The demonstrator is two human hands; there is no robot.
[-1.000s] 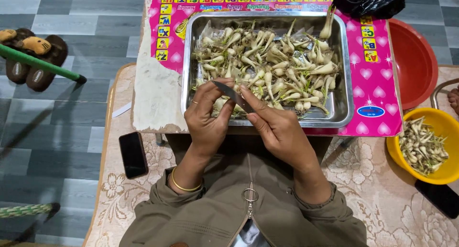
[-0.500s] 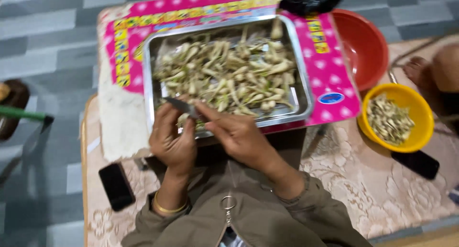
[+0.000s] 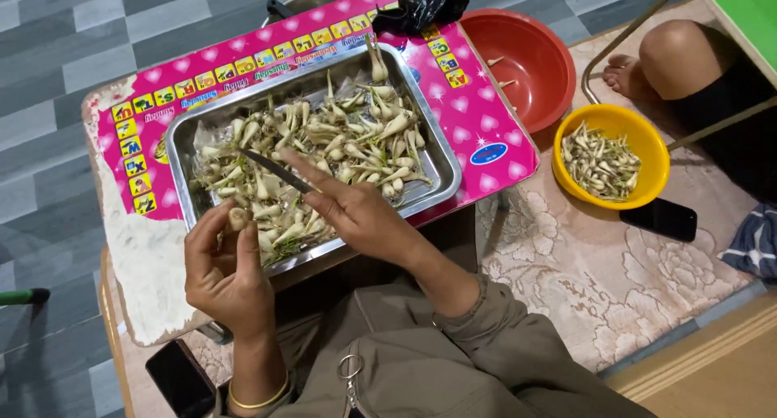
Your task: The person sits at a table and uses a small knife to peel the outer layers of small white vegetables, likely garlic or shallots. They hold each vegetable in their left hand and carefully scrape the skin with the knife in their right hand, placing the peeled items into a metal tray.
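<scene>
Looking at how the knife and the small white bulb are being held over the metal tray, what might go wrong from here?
1. The dark-bladed knife in the right hand points toward the left hand, whose fingertips pinch a small white bulb; a slip might nick them.
2. The rectangular metal tray sits on a pink board overhanging its support, so leaning on it might tip it.

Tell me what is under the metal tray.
The metal tray rests on a pink board printed with hearts and picture squares. Only the board's border shows around the tray; the part beneath it is covered, as is whatever holds the board up.
</scene>
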